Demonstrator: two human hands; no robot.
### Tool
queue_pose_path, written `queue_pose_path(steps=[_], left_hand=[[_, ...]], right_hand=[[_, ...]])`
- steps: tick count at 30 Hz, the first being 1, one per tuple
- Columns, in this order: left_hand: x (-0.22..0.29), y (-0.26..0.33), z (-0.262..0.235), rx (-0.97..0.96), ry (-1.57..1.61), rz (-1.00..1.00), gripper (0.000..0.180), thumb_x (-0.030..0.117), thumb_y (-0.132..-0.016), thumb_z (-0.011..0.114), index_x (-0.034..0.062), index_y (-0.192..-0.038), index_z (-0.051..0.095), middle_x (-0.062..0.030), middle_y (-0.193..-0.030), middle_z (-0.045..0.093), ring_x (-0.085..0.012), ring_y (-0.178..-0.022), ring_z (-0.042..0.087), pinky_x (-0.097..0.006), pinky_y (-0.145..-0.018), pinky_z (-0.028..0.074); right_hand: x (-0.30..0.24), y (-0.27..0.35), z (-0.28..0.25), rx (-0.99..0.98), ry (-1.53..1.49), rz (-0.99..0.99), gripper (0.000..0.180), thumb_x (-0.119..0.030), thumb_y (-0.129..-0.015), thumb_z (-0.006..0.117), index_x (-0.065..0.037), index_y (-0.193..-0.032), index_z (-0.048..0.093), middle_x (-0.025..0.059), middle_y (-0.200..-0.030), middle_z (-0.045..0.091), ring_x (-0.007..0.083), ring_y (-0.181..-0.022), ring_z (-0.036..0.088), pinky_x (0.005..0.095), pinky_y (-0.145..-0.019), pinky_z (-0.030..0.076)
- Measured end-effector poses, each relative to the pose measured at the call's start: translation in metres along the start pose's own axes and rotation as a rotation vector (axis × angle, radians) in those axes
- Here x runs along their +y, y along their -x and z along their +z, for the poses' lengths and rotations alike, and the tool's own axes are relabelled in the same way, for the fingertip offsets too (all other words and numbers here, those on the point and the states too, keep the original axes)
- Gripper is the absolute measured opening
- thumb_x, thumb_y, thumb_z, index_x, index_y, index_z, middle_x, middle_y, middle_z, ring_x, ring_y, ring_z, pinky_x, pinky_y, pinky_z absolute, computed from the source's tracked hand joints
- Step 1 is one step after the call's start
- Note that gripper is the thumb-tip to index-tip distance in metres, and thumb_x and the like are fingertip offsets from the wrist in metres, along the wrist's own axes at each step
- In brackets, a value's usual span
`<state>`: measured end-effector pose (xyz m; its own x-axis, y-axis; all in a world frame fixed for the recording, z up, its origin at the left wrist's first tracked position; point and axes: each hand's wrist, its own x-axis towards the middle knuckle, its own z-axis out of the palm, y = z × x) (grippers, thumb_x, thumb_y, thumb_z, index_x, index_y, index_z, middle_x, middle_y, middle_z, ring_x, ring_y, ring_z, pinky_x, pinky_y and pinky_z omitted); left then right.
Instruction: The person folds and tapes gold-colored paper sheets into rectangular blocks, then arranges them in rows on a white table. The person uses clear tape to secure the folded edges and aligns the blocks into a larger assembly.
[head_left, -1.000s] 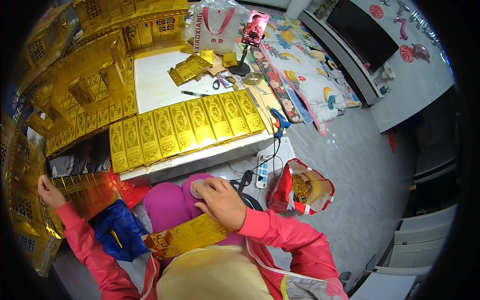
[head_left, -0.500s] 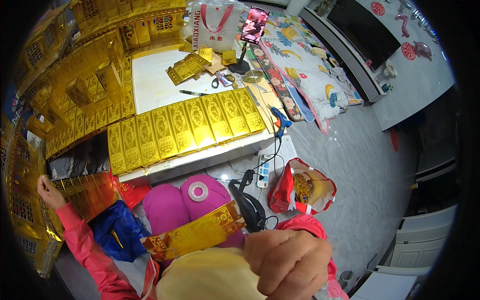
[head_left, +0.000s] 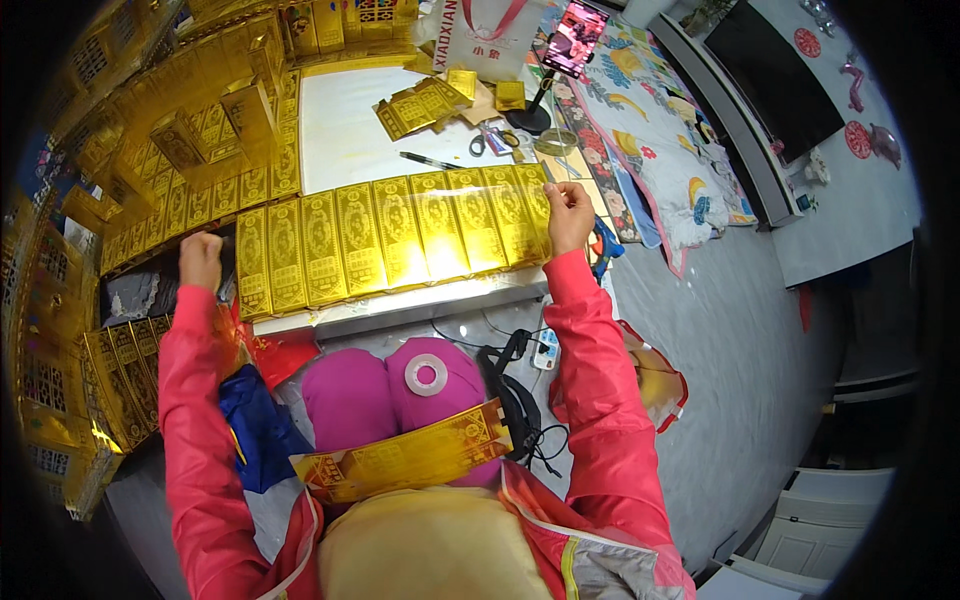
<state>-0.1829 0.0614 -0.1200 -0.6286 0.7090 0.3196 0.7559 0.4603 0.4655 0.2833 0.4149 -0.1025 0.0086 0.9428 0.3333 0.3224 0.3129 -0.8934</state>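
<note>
A shiny gold foil strip (head_left: 390, 238) stamped with repeated ornate panels crosses a white tabletop (head_left: 345, 130), with red-pink sleeves (head_left: 195, 400) at seven o'clock, magenta trousers (head_left: 350, 395), and a cartoon-patterned quilt (head_left: 650, 130) at two o'clock.

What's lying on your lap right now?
A roll of clear tape sits on the pink knees, and a long gold foil strip lies across nearer the body. What is beneath the strip is covered.
</note>
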Motion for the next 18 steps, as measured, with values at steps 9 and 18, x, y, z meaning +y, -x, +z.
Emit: queue_pose_path(steps=[9,18], left_hand=[[0.021,-0.03,0.06,-0.13,-0.037,-0.28,0.026,0.02,-0.094,0.056,-0.0041,-0.095,0.065,-0.0236,-0.1,0.067,-0.0402,-0.097,0.063,-0.046,-0.086,0.049],[0.027,-0.036,0.067,-0.196,-0.348,-0.087,0.022,0.016,-0.091,0.058,-0.0038,-0.085,0.066,-0.0278,-0.086,0.065,-0.0423,-0.084,0.064,-0.048,-0.075,0.051]], right_hand=[[0.041,-0.037,0.034,-0.029,0.504,-0.036,0.017,-0.023,-0.08,0.073,-0.008,-0.086,0.067,0.0205,-0.089,0.064,0.0379,-0.095,0.059,0.0475,-0.079,0.048],[0.059,-0.037,0.047,-0.028,0.577,-0.02,0.024,-0.032,-0.082,0.07,-0.009,-0.089,0.069,0.0237,-0.085,0.065,0.042,-0.081,0.063,0.0485,-0.073,0.049]])
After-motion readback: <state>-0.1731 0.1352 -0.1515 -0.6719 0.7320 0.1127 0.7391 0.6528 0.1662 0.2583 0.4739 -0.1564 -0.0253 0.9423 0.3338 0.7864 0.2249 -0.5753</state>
